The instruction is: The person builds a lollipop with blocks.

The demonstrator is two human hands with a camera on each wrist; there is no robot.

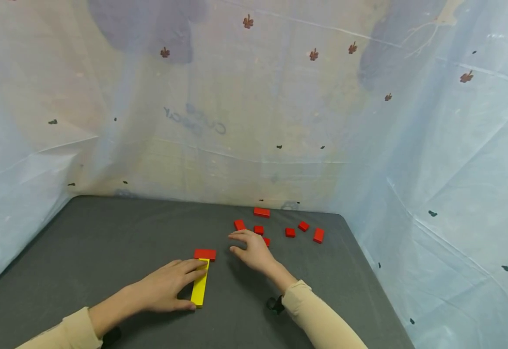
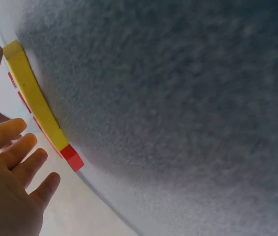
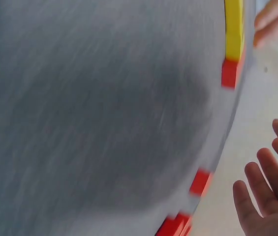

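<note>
A long yellow block (image 1: 199, 286) lies on the dark table, its far end at a red block (image 1: 204, 254) set crosswise. My left hand (image 1: 162, 286) spans the yellow block: the thumb is at its near end and the fingertips reach over its far part. In the left wrist view, the thumb tip overlaps one end of the yellow block (image 2: 33, 96), with the other fingers spread and fairly straight. Over the table to the right, my right hand (image 1: 254, 252) has its fingers extended toward the left and holds nothing. It partly covers a small red block (image 1: 266, 241).
Beyond the right hand lie several loose red blocks, including a longer one (image 1: 261, 212) near the table's back edge and another (image 1: 318, 235) toward the right. Translucent plastic sheeting (image 1: 254, 111) with small leaf marks hangs behind and beside the table (image 1: 105, 237).
</note>
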